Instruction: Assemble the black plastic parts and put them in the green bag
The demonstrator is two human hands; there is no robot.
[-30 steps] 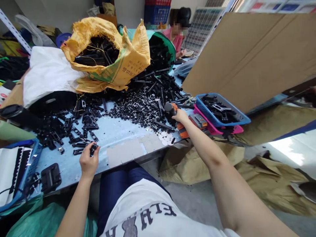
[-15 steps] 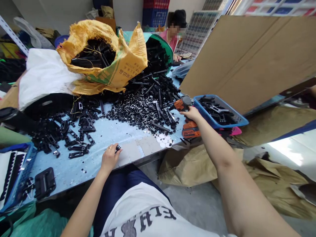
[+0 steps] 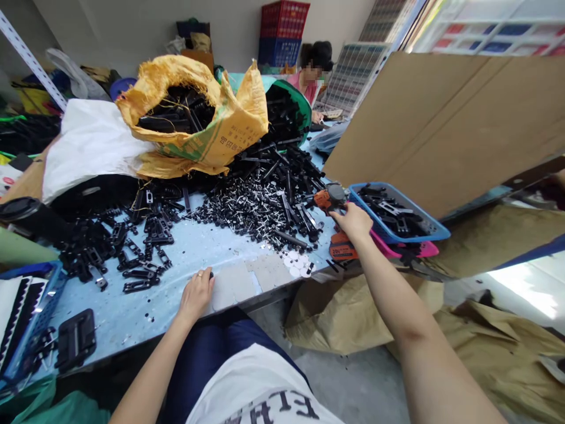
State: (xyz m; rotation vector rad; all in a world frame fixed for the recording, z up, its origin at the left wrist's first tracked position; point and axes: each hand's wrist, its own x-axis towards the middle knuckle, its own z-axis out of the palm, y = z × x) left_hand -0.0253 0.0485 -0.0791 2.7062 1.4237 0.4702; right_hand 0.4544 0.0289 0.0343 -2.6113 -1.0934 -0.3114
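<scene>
On the cardboard pieces at the table's front edge rests my left hand [image 3: 197, 292], fingers closed, a ring on one of them. Only the dark end of a small black part [image 3: 211, 275] shows at its fingertips. My right hand [image 3: 358, 222] is closed around the handle of an orange and black cordless drill [image 3: 342, 250], whose battery end shows below the hand. A heap of small screws [image 3: 247, 203] lies between my hands, with longer black plastic parts piled behind. White round discs [image 3: 296, 264] lie left of the drill.
A blue basket [image 3: 435, 231] of black parts stands right of the drill, over a pink tray [image 3: 430, 249]. An open yellow sack [image 3: 229, 132] and a white sack [image 3: 88, 141] lie behind. Cardboard [image 3: 450, 129] leans at right. A co-worker [image 3: 311, 88] sits at the far end.
The small black part in my left hand showed more before; now the fingers cover most of it. My right hand stays on the drill. The whole view has shifted slightly.
</scene>
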